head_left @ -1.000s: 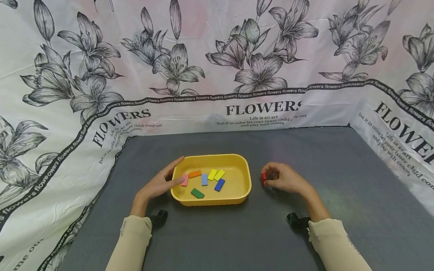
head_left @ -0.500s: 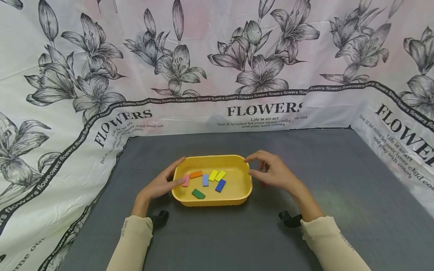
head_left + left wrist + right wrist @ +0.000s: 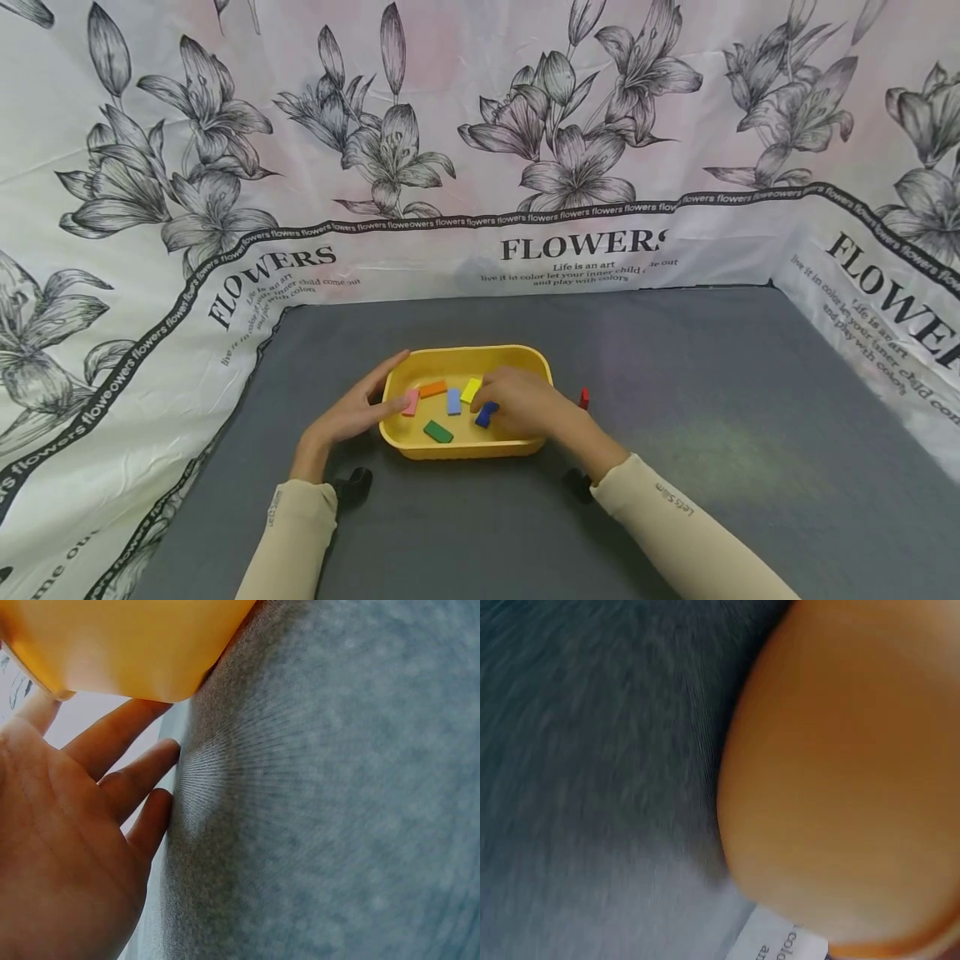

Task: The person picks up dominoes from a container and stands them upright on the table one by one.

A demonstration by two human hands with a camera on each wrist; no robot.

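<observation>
A yellow tray sits on the grey table. My left hand holds its left end, thumb over the rim near the pink block, other fingers outside along the wall. My right hand reaches into the tray's right part, its fingertips down by a yellow block and a dark blue block. That hand covers part of the blue block and the spot of a second yellow block; whether it grips anything is hidden. In the tray's left half lie orange, light blue and green blocks.
A red block stands on end on the grey table, just right of the tray. White flower-printed cloth hangs behind and along the sides. Each wrist carries a black camera mount.
My right hand has let go of the red block, which stays standing, and has moved left over the rim into the tray. The left hand keeps its hold.
</observation>
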